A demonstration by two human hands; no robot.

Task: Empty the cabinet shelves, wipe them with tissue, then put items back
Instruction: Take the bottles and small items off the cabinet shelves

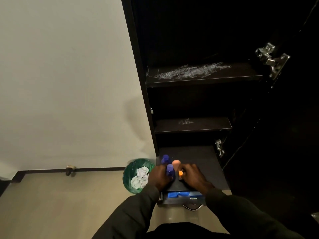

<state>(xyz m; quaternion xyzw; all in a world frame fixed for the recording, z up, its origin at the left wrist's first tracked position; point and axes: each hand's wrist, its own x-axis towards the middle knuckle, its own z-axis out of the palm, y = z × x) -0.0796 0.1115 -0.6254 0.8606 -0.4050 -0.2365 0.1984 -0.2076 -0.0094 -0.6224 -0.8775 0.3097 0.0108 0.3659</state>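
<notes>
We curl our left hand [159, 176] around a blue bottle [170, 170] on the bottom shelf [207, 166] of the dark cabinet [198, 100]; a second blue bottle [165, 159] and a peach bottle [176, 163] stand just behind. Our right hand [195, 178] grips an orange-capped bottle [180, 174]. Beside the cabinet, a green bin [128, 176] holds crumpled tissue [140, 178]. The two upper shelves [198, 76] carry white smears.
</notes>
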